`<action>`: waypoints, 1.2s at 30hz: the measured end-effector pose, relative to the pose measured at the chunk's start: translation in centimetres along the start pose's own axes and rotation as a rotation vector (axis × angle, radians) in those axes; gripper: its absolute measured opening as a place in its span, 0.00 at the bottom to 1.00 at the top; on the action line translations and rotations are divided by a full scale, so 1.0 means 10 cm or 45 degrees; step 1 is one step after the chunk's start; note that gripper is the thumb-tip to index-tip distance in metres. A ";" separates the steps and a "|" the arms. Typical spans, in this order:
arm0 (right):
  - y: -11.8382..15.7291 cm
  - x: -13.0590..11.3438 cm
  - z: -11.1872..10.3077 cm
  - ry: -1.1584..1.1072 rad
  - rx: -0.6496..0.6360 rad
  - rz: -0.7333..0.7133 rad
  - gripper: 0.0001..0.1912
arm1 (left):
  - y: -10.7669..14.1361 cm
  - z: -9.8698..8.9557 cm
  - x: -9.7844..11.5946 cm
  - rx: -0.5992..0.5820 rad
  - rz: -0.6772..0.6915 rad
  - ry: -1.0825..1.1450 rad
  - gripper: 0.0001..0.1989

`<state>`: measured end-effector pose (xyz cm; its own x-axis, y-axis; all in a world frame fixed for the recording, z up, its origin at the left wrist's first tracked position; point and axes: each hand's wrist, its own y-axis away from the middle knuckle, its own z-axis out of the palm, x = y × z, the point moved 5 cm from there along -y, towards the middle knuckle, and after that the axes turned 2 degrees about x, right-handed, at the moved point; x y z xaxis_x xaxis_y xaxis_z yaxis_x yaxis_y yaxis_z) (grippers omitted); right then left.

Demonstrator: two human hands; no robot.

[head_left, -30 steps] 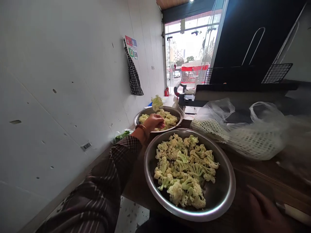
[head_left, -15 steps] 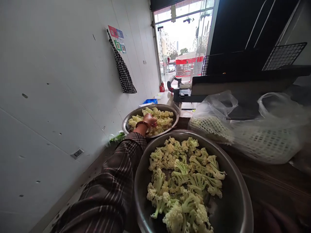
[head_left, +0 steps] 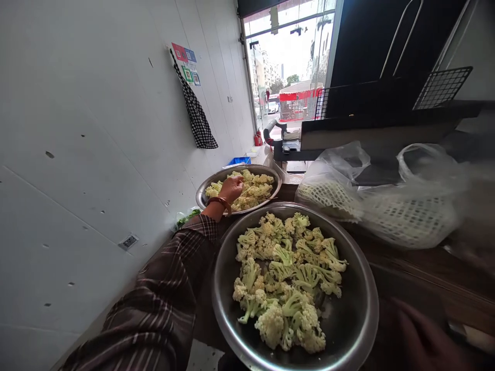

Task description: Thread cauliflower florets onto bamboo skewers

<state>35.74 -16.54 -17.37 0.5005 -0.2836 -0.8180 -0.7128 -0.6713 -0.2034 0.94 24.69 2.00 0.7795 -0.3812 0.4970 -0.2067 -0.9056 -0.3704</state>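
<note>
My left hand (head_left: 232, 188), with a bracelet at the wrist, reaches over the far metal basin (head_left: 200, 199). Its fingers are curled together just above the cauliflower florets (head_left: 258, 191) in that basin; what they hold, if anything, is hidden. Thin sticks show among these florets near the hand. Closer to me stands a larger metal basin (head_left: 365, 309) with several cut cauliflower florets (head_left: 284, 278) spread over its bottom. Low at the right edge, my right hand (head_left: 429, 335) is dark and smeared, so its fingers cannot be made out.
Plastic bags (head_left: 410, 211) with white foam netting inside lie on the dark table (head_left: 436, 278) to the right. A pale wall (head_left: 96, 154) runs along the left, with a checked cloth (head_left: 197, 121) hanging on it. A blue crate (head_left: 240, 161) stands beyond the far basin.
My left hand has shifted slightly left and up over the far basin, and its wrist has turned. The view has moved a little; the dark right hand shows more at the lower right.
</note>
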 end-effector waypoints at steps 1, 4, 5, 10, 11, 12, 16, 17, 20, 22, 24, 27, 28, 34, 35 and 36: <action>0.01 -0.04 -0.02 0.029 -0.015 0.042 0.21 | 0.08 -0.05 0.04 0.005 0.011 0.028 0.18; 0.05 -0.24 -0.06 0.056 -0.052 0.078 0.24 | 0.37 -0.22 0.14 0.001 0.009 0.213 0.17; 0.06 -0.31 -0.06 0.037 -0.054 0.067 0.24 | 0.48 -0.28 0.18 -0.008 -0.012 0.328 0.16; 0.10 -0.46 -0.06 -0.107 0.058 -0.024 0.24 | 1.04 -0.53 0.40 -0.087 -0.175 0.870 0.16; 0.10 -0.46 -0.05 -0.136 0.086 -0.053 0.24 | 1.14 -0.55 0.46 -0.102 -0.189 0.940 0.16; 0.10 -0.46 -0.04 -0.164 0.096 -0.091 0.24 | 1.24 -0.56 0.53 -0.122 -0.201 1.001 0.15; 0.10 -0.45 0.02 -0.226 0.091 -0.224 0.23 | 1.64 -0.36 0.92 -0.347 -0.178 1.111 0.16; 0.11 -0.45 0.02 -0.227 0.097 -0.243 0.23 | 1.74 -0.27 1.05 -0.424 -0.118 1.088 0.15; 0.14 -0.43 -0.06 -0.203 0.090 -0.316 0.22 | 2.00 0.02 1.43 -0.641 0.091 0.979 0.13; 0.15 -0.41 -0.21 -0.165 0.080 -0.387 0.20 | 2.12 0.14 1.64 -0.692 0.179 0.937 0.14; 0.13 -0.35 -0.44 -0.124 0.125 -0.447 0.19 | 2.18 0.20 1.78 -0.700 0.246 0.926 0.17; 0.03 -0.16 -0.89 -0.056 0.260 -0.432 0.18 | 2.12 0.23 1.84 -0.621 0.260 0.954 0.21; 0.00 -0.08 -1.04 -0.015 0.307 -0.402 0.18 | 2.09 0.25 1.82 -0.591 0.231 0.987 0.22; -0.09 0.26 -1.55 0.256 0.322 -0.300 0.19 | 2.00 0.33 1.63 -0.485 -0.074 1.250 0.18; -0.11 0.27 -1.54 0.301 0.278 -0.318 0.18 | 2.00 0.32 1.60 -0.460 -0.104 1.284 0.16; -0.14 0.26 -1.52 0.336 0.245 -0.335 0.18 | 2.00 0.31 1.59 -0.429 -0.128 1.309 0.15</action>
<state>45.51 -26.73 -11.09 0.7685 -0.3022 -0.5640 -0.6102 -0.6113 -0.5039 10.99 1.09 0.03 -0.0333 -0.1335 0.9905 -0.4435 -0.8861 -0.1344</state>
